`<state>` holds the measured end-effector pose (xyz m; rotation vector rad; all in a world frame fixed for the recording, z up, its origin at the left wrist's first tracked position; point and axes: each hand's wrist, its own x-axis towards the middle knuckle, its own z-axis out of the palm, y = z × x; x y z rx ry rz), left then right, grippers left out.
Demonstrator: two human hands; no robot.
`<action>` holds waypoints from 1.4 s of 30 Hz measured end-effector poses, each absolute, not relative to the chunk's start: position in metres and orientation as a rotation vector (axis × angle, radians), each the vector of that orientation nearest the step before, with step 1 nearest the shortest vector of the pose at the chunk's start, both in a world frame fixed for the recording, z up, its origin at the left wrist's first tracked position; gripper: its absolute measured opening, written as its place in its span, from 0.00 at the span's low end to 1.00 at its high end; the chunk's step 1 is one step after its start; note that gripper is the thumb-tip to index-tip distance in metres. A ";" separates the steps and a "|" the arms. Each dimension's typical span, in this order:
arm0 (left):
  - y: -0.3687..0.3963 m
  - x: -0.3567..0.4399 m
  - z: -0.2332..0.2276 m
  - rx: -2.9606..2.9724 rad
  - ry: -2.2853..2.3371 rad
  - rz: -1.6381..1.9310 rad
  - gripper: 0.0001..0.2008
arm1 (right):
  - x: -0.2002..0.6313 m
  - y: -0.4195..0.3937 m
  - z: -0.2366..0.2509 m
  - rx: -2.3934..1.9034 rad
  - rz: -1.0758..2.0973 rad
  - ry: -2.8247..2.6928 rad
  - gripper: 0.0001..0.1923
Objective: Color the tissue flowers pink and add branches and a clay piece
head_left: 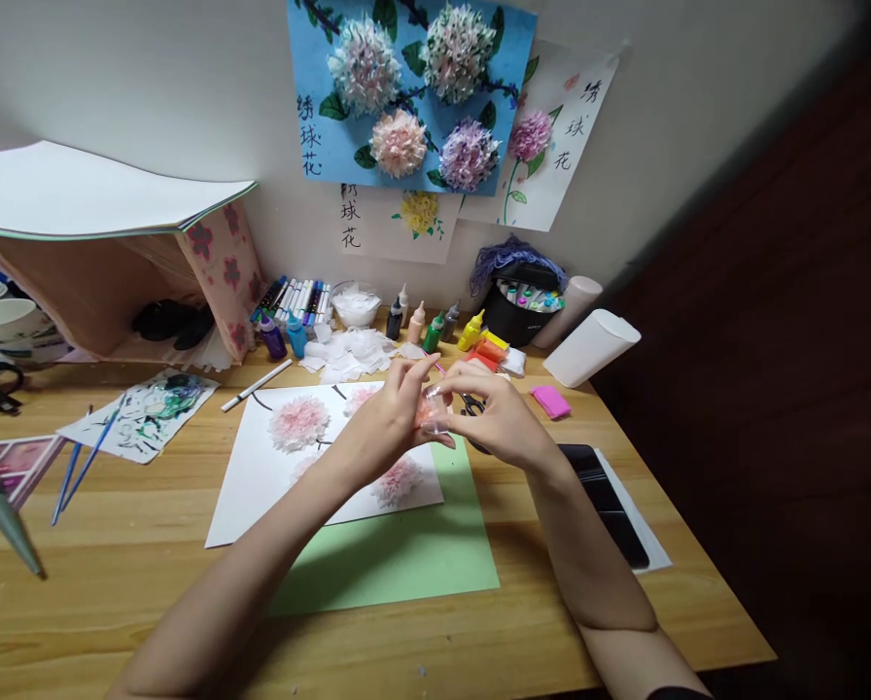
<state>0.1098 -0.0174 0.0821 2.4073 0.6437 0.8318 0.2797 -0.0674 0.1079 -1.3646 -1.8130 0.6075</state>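
Observation:
Above the paper, both hands meet around a small see-through plastic packet [433,412] with something orange-pink in it. My left hand [390,420] supports it from the left, its fingers partly curled. From the right, my right hand [495,418] pinches the packet between thumb and fingers. Beneath them lies a white sheet [250,476] with fluffy pink paper flowers [299,424] and dark painted stems. The left hand and forearm hide part of this sheet. Black-handled scissors [471,406] show partly behind the right hand.
Green paper [406,564] lies under the white sheet. Behind stand paint bottles [434,333], white paper scraps [348,355] and markers [304,301]. A pink packet [550,402] and a black phone [607,506] lie right; brushes [89,457] and a paint-stained sheet [144,418] lie left.

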 end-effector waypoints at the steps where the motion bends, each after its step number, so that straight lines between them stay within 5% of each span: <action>1: -0.018 0.110 0.082 2.382 0.632 0.825 0.36 | 0.279 -0.067 0.107 -1.340 0.615 -1.827 0.07; 13: -0.018 0.104 0.089 1.720 0.657 0.903 0.28 | 0.274 -0.065 0.102 -1.096 0.699 -1.688 0.06; 32: -0.023 0.102 0.108 1.630 0.692 0.808 0.21 | 0.258 -0.063 0.089 -0.988 0.733 -1.540 0.04; 42: -0.008 0.093 0.108 1.568 0.783 0.973 0.23 | 0.289 -0.066 0.112 -1.081 0.490 -1.281 0.03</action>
